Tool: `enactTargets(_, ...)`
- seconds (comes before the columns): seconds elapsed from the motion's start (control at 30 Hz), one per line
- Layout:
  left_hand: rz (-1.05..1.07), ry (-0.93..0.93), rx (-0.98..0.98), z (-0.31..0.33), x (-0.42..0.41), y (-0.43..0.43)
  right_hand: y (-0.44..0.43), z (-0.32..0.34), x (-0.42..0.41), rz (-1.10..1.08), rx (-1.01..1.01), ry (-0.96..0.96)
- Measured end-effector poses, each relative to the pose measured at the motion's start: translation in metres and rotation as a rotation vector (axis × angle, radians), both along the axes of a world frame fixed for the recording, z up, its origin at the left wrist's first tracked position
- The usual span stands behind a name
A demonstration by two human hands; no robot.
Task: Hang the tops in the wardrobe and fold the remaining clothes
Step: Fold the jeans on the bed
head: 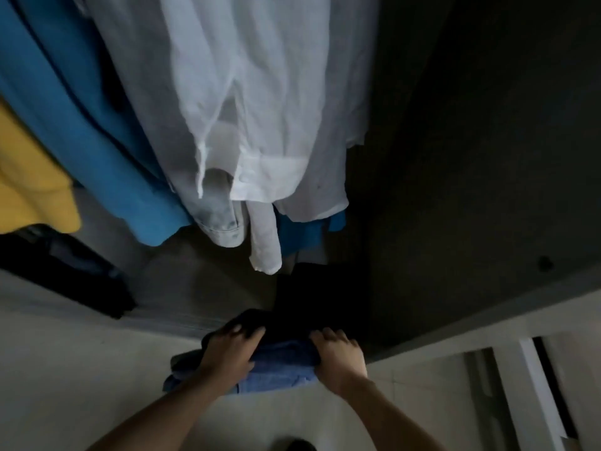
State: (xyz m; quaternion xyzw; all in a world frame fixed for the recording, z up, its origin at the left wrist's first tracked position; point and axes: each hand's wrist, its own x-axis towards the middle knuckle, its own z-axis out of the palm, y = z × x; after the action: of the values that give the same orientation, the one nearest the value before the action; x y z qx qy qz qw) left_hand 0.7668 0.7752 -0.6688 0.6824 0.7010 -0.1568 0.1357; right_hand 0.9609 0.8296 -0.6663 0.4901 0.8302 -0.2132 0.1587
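Both hands [227, 353] [338, 356] grip folded clothes [279, 359] between them.

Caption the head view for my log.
Both hands, left and right, carry folded clothes beneath hanging shirts.

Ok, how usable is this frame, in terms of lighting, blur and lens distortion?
Head view: dim overall; wardrobe interior nearly black on the right. White shirt brightest, detail kept. Both hands, left hand and right hand, slightly motion-blurred. Wide-angle bending at edges.
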Motion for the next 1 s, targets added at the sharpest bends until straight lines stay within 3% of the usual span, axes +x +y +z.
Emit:
enactTargets(0.07, 0.025, -0.037, 0.137, -0.004, 0.007, 0.029, 0.027, -0.012, 0.000, -0.052, 0.140, 0.018)
enactTargets(0.13, -0.079, -0.122, 0.362, -0.014, 0.015, 0.055, 0.050, -0.020, 0.006, -0.113, 0.260, 0.007)
enactTargets(0.2, -0.111, -0.233, 0.473, -0.033, 0.025, 0.077, 0.068, -0.032, 0.013, -0.166, 0.275, -0.030)
enactTargets(0.37, -0.003, -0.245, 0.088, -0.083, 0.049, 0.074, 0.062, -0.057, 0.035, -0.234, -0.014, -0.096)
enactTargets(0.6, 0.051, -0.215, -0.090, -0.070, 0.045, 0.022, 0.019, -0.038, 0.041, -0.200, -0.177, -0.140)
enactTargets(0.73, 0.112, -0.211, -0.124, -0.034, 0.036, -0.001, 0.006, 0.006, 0.041, -0.199, -0.177, -0.142)
enactTargets(1.0, 0.235, -0.250, -0.001, 0.090, 0.007, -0.063, -0.034, 0.129, 0.022, -0.181, -0.095, -0.111)
